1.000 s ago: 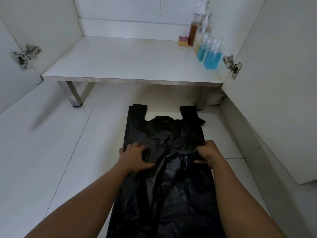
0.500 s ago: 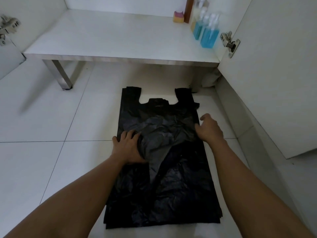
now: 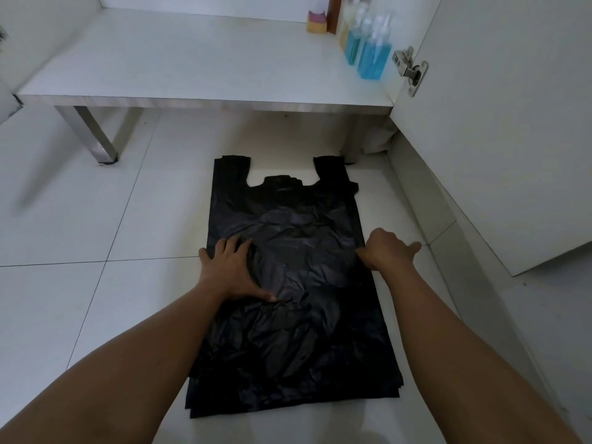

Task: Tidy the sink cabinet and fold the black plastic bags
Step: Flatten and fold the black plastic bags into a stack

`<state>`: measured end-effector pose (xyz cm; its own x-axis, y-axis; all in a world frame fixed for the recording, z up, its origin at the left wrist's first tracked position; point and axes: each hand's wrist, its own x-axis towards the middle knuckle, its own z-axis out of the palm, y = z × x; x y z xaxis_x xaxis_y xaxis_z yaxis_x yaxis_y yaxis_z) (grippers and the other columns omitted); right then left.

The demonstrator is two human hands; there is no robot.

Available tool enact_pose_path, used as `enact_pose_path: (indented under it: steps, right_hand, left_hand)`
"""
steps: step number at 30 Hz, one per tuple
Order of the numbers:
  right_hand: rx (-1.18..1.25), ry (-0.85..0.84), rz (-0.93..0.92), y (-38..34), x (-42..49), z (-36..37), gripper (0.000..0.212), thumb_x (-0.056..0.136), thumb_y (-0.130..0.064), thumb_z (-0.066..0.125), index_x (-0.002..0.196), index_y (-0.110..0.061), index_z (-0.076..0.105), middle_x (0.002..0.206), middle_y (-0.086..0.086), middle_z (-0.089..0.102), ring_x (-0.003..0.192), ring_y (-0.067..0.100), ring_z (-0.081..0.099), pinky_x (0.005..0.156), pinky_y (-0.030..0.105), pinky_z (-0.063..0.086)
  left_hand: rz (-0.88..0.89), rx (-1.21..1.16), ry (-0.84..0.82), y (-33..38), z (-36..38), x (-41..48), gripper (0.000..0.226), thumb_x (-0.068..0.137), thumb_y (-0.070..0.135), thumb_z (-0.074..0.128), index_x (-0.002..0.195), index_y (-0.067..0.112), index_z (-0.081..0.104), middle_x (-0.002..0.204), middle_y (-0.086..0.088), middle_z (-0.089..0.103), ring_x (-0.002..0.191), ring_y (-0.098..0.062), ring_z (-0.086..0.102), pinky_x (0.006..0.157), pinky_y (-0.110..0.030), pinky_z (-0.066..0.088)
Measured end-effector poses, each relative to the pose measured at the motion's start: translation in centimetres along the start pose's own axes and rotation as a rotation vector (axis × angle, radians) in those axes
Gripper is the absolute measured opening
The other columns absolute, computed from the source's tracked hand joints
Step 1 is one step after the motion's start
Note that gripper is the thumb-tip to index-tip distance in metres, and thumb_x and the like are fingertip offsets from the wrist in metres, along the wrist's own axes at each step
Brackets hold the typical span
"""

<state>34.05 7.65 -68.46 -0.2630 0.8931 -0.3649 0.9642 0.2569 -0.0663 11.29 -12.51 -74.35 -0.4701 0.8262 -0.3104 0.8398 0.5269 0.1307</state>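
Partly under hands (image 3: 235, 272) (image 3: 386, 253) (flat): bags (image 3: 288, 347)

1. The pump bottles (image 3: 371, 56) at the far right are blurred, and the brown bottle (image 3: 334, 11) beside them is cut off by the top edge.
2. The black plastic bags (image 3: 288, 331) lie stacked; their number cannot be counted.
3. Whether the right hand (image 3: 387, 251) pinches the stack's right edge or only rests there cannot be told.
4. A pale thing (image 3: 379, 139) under the shelf's (image 3: 192, 59) right end is unclear.
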Motion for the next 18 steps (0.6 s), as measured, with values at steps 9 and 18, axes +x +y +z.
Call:
enact_pose_path:
  steps: [9,18]
  right_hand:
    - [0.086,-0.214,-0.223,-1.6,-2.0,1.9,0.065,0.069,-0.057,0.082,0.12,-0.026,0.056,0.129,0.0,0.055,0.123,0.025,0.051,0.112,0.054,0.018]
    - [0.022,-0.222,-0.227,-0.5,-2.5,2.4,0.086,0.063,-0.038,0.091,0.136,-0.03,0.046,0.145,0.007,0.037,0.135,0.031,0.036,0.114,0.055,0.017]
  left_hand:
    - [0.136,0.014,0.149,-0.4,0.3,-1.2,0.133,0.038,0.108,0.042,0.148,0.031,0.039,0.158,-0.002,0.026,0.149,-0.027,0.014,0.117,-0.066,0.005]
    - [0.177,0.046,0.1,-0.4,1.4,-2.6,0.142,0.035,0.109,0.041,0.153,0.033,0.028,0.154,0.0,0.031,0.145,-0.026,0.023,0.117,-0.065,0.009]
